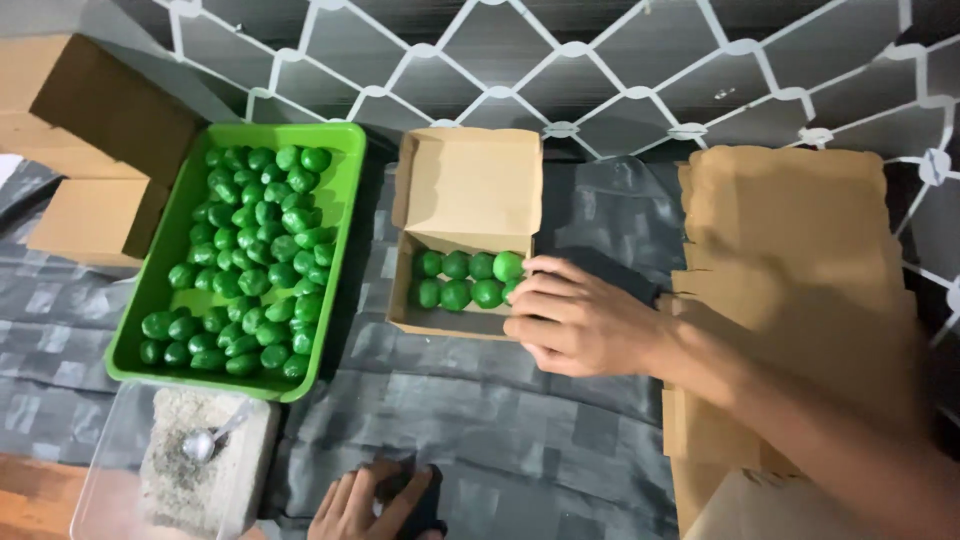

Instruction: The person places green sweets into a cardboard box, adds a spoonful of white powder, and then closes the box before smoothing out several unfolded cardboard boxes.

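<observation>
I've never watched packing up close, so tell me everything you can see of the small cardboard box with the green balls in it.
The small cardboard box is plain brown, open, its lid flap standing up at the back. It sits on grey sheeting beside the green tray. Inside, eight or so glossy green balls lie in two rows. The right hand rests on its right edge, fingers touching the balls.

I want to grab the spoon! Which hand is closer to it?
Left. The left hand lies just right of the spoon at the bottom edge. The right hand is farther off, at the small box.

Green balls in brown cardboard box; green tray; grey checked cloth.
</observation>
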